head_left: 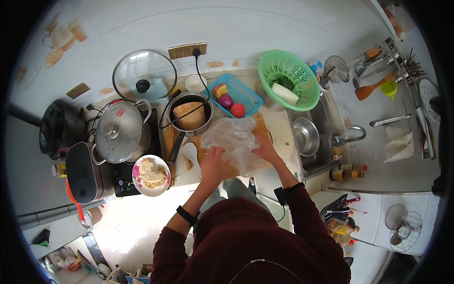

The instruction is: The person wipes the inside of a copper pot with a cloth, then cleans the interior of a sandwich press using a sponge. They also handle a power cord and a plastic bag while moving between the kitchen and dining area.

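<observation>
A clear plastic bag (230,133) lies crumpled over a wooden cutting board (261,126) in front of me. My left hand (215,164) grips the bag's near left side, fingers bent into the film. On the right edge of the same bag, my right hand (264,147) is closed on the plastic. What the bag holds, if anything, cannot be made out. Left of the board rest a white spoon (191,154) and a piece of ginger root (187,162). Just behind the bag sits a saucepan (190,132) with a wooden-looking block (189,115) in it.
A blue basket (252,99) holds a red onion (225,101) and a tomato (238,110). The green colander (308,92) contains a pale cut vegetable (284,93). At left are a lidded pot (118,133) and a floral plate of food (151,191). A sink (321,165) lies right.
</observation>
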Demonstrator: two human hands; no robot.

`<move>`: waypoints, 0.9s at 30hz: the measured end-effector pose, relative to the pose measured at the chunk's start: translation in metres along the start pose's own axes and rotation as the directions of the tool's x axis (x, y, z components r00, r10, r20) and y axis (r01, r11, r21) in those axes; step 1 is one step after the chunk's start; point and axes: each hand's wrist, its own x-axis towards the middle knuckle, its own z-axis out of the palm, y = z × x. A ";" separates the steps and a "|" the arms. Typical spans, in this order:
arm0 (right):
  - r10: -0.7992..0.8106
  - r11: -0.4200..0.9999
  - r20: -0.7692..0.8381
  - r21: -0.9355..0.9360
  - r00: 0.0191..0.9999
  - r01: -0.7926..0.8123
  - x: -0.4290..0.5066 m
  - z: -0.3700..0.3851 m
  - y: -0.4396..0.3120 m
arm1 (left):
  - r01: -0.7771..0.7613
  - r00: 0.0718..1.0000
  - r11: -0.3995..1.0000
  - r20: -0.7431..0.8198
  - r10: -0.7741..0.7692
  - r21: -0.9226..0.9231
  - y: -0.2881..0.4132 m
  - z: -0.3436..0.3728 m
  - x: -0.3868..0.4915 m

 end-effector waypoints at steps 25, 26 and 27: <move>0.112 0.990 -0.053 0.095 0.992 -0.107 0.381 0.025 -0.195 | -0.031 0.997 0.930 0.052 0.053 -0.367 -0.019 0.003 0.027; 0.078 0.996 -0.120 0.052 0.990 -0.073 0.384 0.028 -0.195 | -0.008 0.999 0.926 0.030 0.021 -0.377 -0.019 0.000 0.026; 0.082 0.995 -0.113 0.070 0.990 -0.074 0.387 0.031 -0.194 | 0.032 0.999 0.919 0.029 -0.023 -0.393 -0.019 -0.002 0.025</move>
